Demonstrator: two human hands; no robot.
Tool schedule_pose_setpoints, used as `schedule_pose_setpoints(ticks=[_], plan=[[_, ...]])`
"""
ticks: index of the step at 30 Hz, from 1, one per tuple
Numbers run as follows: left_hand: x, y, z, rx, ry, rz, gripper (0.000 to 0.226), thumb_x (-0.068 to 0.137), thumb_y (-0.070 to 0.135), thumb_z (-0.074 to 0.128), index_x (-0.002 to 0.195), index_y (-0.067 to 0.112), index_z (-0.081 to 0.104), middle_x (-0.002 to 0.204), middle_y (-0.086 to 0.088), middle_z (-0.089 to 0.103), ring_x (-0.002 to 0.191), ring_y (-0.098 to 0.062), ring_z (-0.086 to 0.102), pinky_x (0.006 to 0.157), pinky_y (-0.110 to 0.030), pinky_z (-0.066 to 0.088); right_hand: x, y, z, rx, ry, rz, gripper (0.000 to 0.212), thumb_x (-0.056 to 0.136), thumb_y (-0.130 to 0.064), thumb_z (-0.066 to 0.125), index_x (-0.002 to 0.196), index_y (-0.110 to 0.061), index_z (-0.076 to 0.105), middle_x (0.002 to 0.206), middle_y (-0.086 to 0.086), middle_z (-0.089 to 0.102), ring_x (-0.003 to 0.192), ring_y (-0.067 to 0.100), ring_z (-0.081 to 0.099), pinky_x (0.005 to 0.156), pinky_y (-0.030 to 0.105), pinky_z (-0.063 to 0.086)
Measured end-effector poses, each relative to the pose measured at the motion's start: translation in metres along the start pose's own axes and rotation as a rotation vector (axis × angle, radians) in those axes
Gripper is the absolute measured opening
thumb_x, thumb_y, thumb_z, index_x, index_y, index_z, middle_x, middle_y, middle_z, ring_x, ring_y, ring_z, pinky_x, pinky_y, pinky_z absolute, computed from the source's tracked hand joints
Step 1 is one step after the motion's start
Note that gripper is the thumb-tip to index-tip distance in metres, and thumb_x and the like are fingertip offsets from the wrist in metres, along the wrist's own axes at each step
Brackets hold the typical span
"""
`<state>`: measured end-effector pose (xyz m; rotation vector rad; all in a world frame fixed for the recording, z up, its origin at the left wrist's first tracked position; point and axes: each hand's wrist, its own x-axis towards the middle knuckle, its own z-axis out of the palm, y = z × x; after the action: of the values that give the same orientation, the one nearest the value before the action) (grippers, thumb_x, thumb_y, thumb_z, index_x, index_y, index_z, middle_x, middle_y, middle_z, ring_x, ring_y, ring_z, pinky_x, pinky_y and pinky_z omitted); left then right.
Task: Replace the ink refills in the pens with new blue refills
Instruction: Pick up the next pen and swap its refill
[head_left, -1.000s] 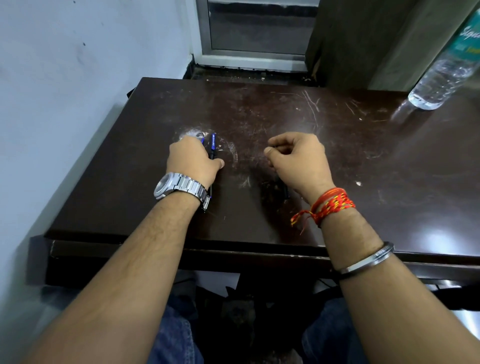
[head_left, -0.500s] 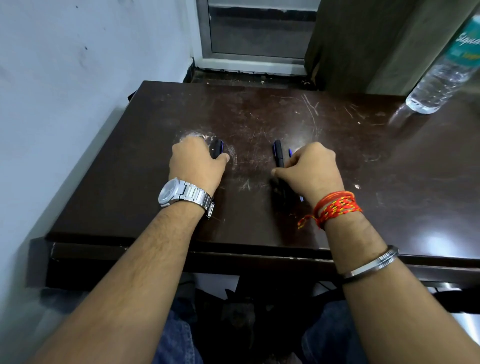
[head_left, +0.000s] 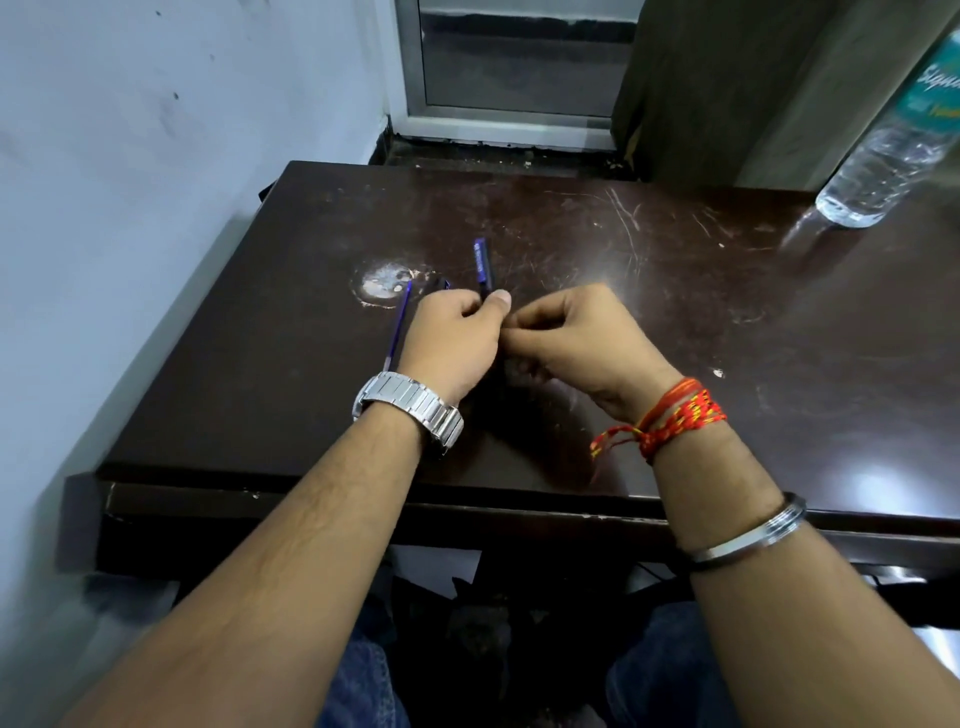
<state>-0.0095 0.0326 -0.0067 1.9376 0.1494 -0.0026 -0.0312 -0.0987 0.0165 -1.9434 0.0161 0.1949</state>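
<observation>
My left hand (head_left: 451, 340) is closed around a dark pen (head_left: 483, 265) whose blue-trimmed end sticks up past my thumb. My right hand (head_left: 579, 340) meets it at the fingertips and pinches the near part of the same pen; that part is hidden by my fingers. A thin blue refill (head_left: 397, 325) lies on the table just left of my left hand, running toward my wrist. Another dark pen tip (head_left: 442, 284) peeks out above my left knuckles.
The dark brown scratched table (head_left: 675, 312) has a worn pale spot (head_left: 384, 283) left of the pens. A clear water bottle (head_left: 888, 150) stands at the far right corner. A light wall runs close along the table's left edge.
Both hands have come together at the table's middle. The left hand lifted a pen and the right hand moved left from its own pen to pinch it. The blue refill is now uncovered.
</observation>
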Motion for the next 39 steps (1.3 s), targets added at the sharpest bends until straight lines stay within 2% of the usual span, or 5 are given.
schedule_pose_setpoints(ticks=[15, 20, 27, 33, 39], plan=[[-0.016, 0.011, 0.017, -0.102, -0.157, 0.126, 0.038, 0.094, 0.055, 0.042, 0.087, 0.021, 0.057, 0.037, 0.013, 0.04, 0.031, -0.003, 0.034, 0.041, -0.028, 0.025, 0.008, -0.007, 0.005, 0.479, 0.306, -0.151, 0.028, 0.096, -0.023, 0.061, 0.072, -0.009, 0.067, 0.06, -0.001, 0.058, 0.053, 0.004, 0.051, 0.052, 0.017, 0.042], [-0.021, 0.005, 0.012, -0.308, -0.262, -0.217, 0.028, 0.083, 0.048, 0.052, 0.08, 0.02, 0.056, 0.058, 0.006, 0.045, 0.033, -0.006, 0.034, 0.035, -0.017, 0.025, 0.012, -0.014, -0.015, 0.694, 0.504, -0.156, 0.021, 0.094, -0.018, 0.064, 0.074, -0.011, 0.063, 0.071, 0.006, 0.061, 0.061, 0.014, 0.057, 0.053, 0.025, 0.047], [-0.012, -0.003, 0.012, -0.248, -0.082, -0.064, 0.016, 0.087, 0.031, 0.054, 0.077, 0.022, 0.062, 0.057, 0.009, 0.054, 0.042, -0.012, 0.042, 0.046, -0.026, 0.034, 0.007, 0.012, -0.03, -0.242, 0.46, 0.092, 0.023, 0.075, -0.036, 0.08, 0.071, -0.015, 0.072, 0.067, 0.002, 0.072, 0.068, 0.018, 0.072, 0.071, 0.04, 0.062], [-0.015, -0.001, 0.009, -0.169, -0.09, -0.062, 0.016, 0.093, 0.03, 0.054, 0.084, 0.022, 0.064, 0.065, 0.005, 0.056, 0.052, -0.016, 0.046, 0.063, -0.039, 0.041, 0.014, 0.024, -0.049, -0.379, 0.571, 0.263, 0.024, 0.081, -0.034, 0.072, 0.085, -0.011, 0.073, 0.096, 0.016, 0.071, 0.088, 0.026, 0.067, 0.073, 0.021, 0.046], [-0.023, 0.002, 0.01, -0.079, -0.09, 0.006, 0.015, 0.094, 0.032, 0.061, 0.08, 0.027, 0.064, 0.047, 0.008, 0.058, 0.037, -0.008, 0.056, 0.045, -0.022, 0.049, 0.015, 0.028, -0.046, -0.528, 0.528, 0.284, 0.036, 0.086, -0.034, 0.067, 0.101, -0.002, 0.068, 0.102, 0.019, 0.068, 0.082, 0.027, 0.056, 0.073, 0.021, 0.042]])
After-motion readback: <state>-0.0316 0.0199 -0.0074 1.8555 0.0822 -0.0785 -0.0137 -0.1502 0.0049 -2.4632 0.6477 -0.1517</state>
